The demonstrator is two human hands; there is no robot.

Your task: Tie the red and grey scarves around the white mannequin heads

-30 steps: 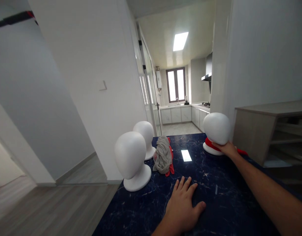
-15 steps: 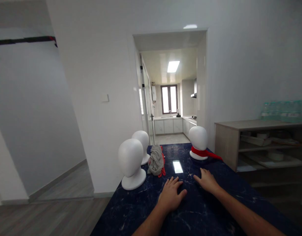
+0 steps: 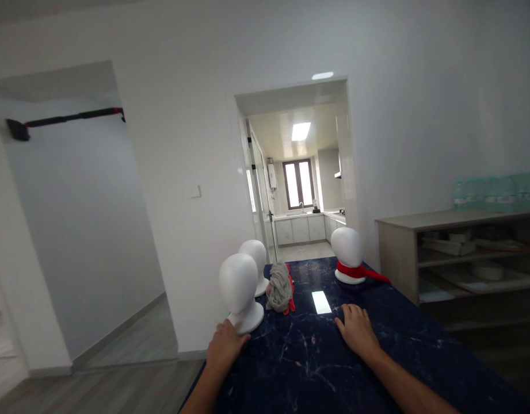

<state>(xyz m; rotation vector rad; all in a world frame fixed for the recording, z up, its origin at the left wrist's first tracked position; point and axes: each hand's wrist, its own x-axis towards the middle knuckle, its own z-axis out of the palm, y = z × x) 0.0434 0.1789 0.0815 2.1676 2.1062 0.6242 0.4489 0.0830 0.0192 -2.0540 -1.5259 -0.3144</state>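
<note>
A white mannequin head (image 3: 237, 282) on a round base stands at the left edge of the dark blue marbled table (image 3: 308, 368). My left hand (image 3: 225, 345) is at the left front of that base, thumb apart from the fingers; whether it touches the base I cannot tell. My right hand (image 3: 357, 330) lies on the tabletop with loosely bent fingers and holds nothing. Farther right, another white mannequin head (image 3: 346, 247) wears a red scarf (image 3: 351, 270) around its neck, one end trailing right. Beside the left heads lies a bunched grey cloth (image 3: 279, 287).
A further white mannequin head (image 3: 253, 256) stands behind the front left one. Red cloth (image 3: 292, 305) shows beside the grey one. To the right is a wooden shelf unit (image 3: 398, 253) with water bottles (image 3: 502, 192) on top. Beyond the table, a doorway opens onto a kitchen.
My left hand has moved left, from the middle of the table to the front left mannequin's base. My right hand has shifted slightly. The camera view has tilted and turned a little.
</note>
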